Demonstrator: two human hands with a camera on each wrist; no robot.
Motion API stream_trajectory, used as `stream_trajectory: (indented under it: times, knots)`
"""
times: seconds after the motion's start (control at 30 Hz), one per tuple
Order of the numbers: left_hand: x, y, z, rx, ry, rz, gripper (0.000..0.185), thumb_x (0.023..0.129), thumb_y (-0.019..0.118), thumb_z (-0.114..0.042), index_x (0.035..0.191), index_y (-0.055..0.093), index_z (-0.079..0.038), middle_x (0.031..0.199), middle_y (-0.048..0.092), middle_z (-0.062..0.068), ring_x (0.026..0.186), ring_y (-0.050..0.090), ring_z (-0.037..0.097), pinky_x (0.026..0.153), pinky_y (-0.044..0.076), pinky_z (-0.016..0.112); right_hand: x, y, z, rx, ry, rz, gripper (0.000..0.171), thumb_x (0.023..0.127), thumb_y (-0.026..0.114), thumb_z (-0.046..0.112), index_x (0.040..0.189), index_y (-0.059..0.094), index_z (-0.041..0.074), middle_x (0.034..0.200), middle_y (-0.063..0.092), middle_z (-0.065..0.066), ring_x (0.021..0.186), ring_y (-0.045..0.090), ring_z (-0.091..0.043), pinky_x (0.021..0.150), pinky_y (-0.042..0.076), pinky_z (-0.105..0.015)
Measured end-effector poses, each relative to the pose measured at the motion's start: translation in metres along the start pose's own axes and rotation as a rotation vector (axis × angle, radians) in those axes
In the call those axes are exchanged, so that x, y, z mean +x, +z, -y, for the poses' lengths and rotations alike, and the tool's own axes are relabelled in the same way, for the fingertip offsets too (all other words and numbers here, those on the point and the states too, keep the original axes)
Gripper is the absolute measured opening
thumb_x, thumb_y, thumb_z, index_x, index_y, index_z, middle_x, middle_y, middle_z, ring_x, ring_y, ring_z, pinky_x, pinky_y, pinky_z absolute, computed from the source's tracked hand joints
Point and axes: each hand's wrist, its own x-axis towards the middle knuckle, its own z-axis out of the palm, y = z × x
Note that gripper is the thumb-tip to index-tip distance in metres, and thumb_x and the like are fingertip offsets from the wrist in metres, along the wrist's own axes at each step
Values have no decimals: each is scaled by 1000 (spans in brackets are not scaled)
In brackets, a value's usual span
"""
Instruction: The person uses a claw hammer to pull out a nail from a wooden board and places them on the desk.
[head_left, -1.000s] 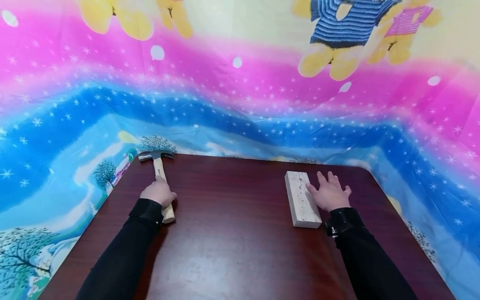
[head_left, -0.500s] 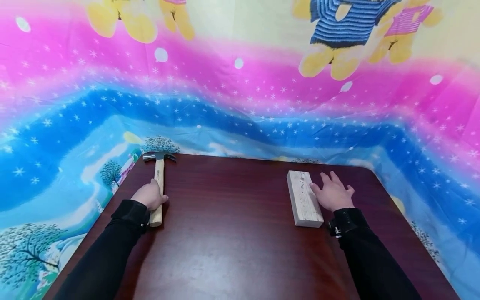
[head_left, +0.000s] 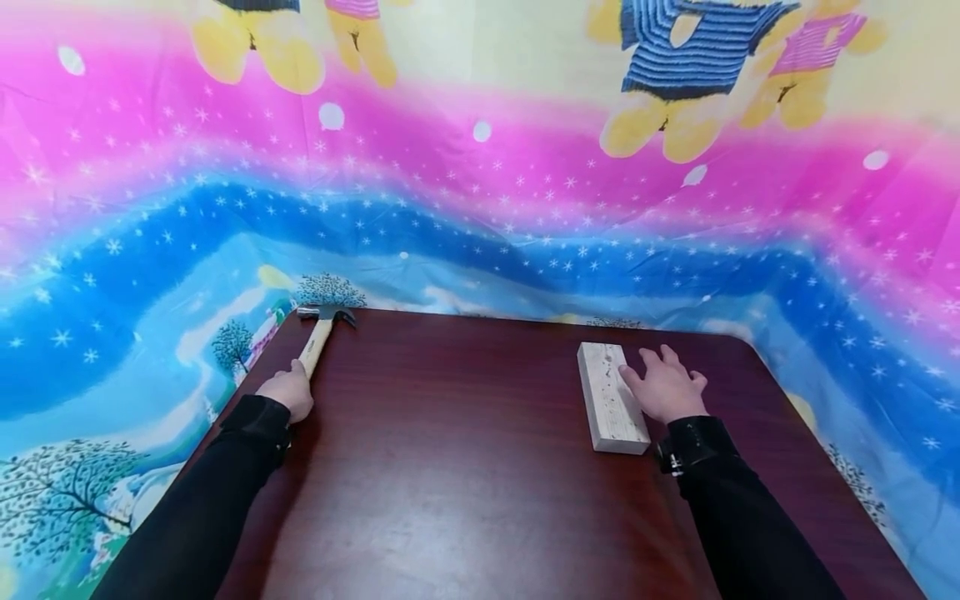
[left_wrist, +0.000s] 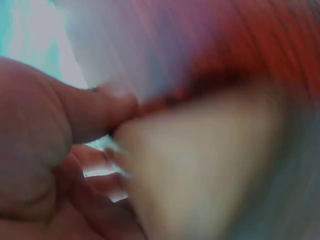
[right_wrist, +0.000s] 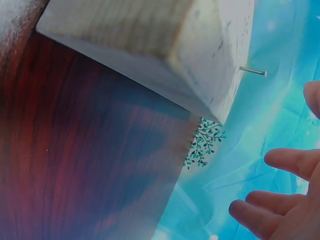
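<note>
My left hand [head_left: 288,393] grips the wooden handle of a claw hammer [head_left: 318,340] at the left of the table. The hammer's metal head [head_left: 327,313] is at the far left corner, and the handle's butt is hidden in the head view. Close up, the pale handle [left_wrist: 200,160] is blurred, with thumb and fingers about it. On the right, my right hand [head_left: 669,392] is spread with nothing held, at the right side of a pale wooden block [head_left: 611,404]. Whether the thumb touches the block is unclear. A nail [right_wrist: 254,71] sticks out of the block in the right wrist view.
A dark red-brown table [head_left: 450,450] with rounded far corners carries the block and hammer. Printed cloth [head_left: 480,192] in pink and blue hangs behind it and along both sides. The stretch of tabletop between the hands shines in the light.
My left hand has drawn leftward along with the hammer's handle, whose lower end swung left and is now covered. The head view has shifted slightly. My right hand stays by the block.
</note>
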Motion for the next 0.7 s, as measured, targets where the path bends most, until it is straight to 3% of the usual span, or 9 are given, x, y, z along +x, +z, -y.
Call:
stream_trajectory:
  times: [0.1,0.23,0.5,0.7]
  knots:
    - [-3,1,5,-42,-17,-19,69,98,46,-4,146,4,23,135,24,53,124,35,62,99,39,63,-1,0,0,1,-3,-7,79,102,39,58,151,34,-4,154,16,-36,142,15,-50,98,11,-75]
    - [-3,5,8,-68,-33,-69,65,100,41,-3,149,4,20,135,18,52,119,36,64,94,40,65,-2,-2,1,2,-3,-16,77,102,39,56,149,36,-5,154,17,-36,142,15,-50,97,11,-75]
    - [1,7,4,-42,-74,-245,64,101,46,-9,145,15,24,119,32,54,91,53,62,76,48,67,-7,-1,3,23,-8,-36,74,102,39,57,145,43,-4,153,21,-35,143,15,-46,97,13,-73]
    - [0,10,10,-14,-42,-298,61,97,54,-3,140,22,28,112,36,54,83,56,60,70,51,65,-12,-4,4,31,-11,-62,67,103,43,50,143,46,-4,152,23,-35,142,17,-46,96,15,-72]
